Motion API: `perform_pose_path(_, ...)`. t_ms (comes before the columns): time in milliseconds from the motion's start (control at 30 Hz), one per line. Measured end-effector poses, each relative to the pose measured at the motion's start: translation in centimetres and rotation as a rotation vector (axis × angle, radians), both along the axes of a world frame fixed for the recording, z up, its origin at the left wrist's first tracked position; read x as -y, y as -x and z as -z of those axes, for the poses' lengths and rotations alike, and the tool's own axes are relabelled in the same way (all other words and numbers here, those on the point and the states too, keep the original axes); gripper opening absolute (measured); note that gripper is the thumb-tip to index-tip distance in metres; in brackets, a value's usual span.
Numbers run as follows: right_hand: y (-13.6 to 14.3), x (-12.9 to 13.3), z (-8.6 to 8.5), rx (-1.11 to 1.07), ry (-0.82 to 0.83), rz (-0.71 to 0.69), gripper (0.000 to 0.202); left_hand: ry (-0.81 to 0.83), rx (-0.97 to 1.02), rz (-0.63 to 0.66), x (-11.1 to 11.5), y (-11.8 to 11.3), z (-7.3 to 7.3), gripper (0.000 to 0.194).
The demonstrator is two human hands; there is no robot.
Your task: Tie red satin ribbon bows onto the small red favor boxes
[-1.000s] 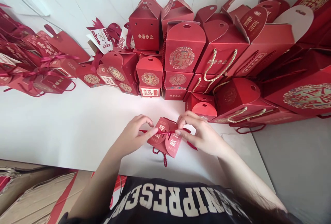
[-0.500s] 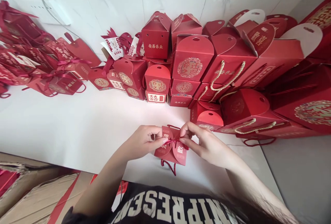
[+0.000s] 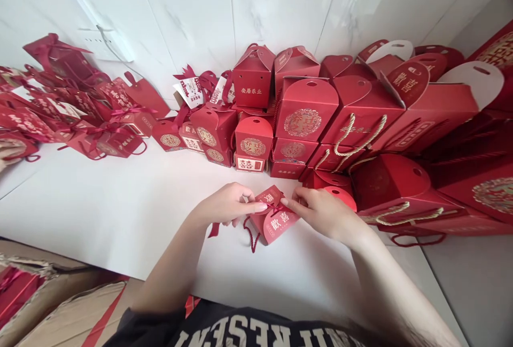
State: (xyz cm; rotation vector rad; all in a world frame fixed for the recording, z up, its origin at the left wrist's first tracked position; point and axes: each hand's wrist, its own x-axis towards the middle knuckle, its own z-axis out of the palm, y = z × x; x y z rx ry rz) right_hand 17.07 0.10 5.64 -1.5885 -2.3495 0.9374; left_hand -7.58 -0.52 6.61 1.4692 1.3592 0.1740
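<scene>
A small red gift box (image 3: 267, 230) with gold print and rounded top flaps lies on the white table in front of me. A dark red ribbon (image 3: 274, 208) crosses the middle of its top, where the flaps meet. My left hand (image 3: 230, 202) pinches the ribbon between thumb and forefinger at the box's left side. From under that hand a ribbon tail (image 3: 214, 230) hangs out. On the right, my right hand (image 3: 323, 210) is closed with thumb and forefinger on the ribbon, its other fingers curled. A twisted red cord handle (image 3: 253, 239) loops out at the lower left.
Red gift boxes (image 3: 308, 106) stand stacked along the marble-patterned wall. Ribbon-tied boxes (image 3: 116, 141) fill the back left, where another person's hand (image 3: 5, 155) touches one. An open cardboard carton (image 3: 64, 304) sits below the table's front left edge.
The box has turned on the table under my hands, and both still pinch the ribbon. A ribbon tail now shows below my left hand. Another person's hand has come into view at far left.
</scene>
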Motion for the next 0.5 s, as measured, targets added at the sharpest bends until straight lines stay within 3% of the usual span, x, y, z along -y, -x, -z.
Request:
perform_pose_path(100, -0.5, -0.6, -0.3, -0.028, 0.039, -0.051, 0.049, 0.001, 0.033, 0.003, 0.3, -0.3, 0.3, 0.048)
perform_pose_path(267, -0.8, -1.2, -0.9, -0.247, 0.15, -0.156, 0.033, 0.017, 0.181, 0.033, 0.2, -0.5, 1.1, 0.037)
perform_pose_path(400, -0.5, -1.9, -0.4, -0.431, -0.004, -0.26, 0.023, -0.026, 0.264, 0.032, 0.1, -0.6, 1.9, 0.033)
perform_pose_path(500, -0.4, -2.3, 0.1, -0.439, -0.06, -0.265, 0.02, -0.028, 0.259, 0.034, 0.1, -0.7, 2.1, 0.034)
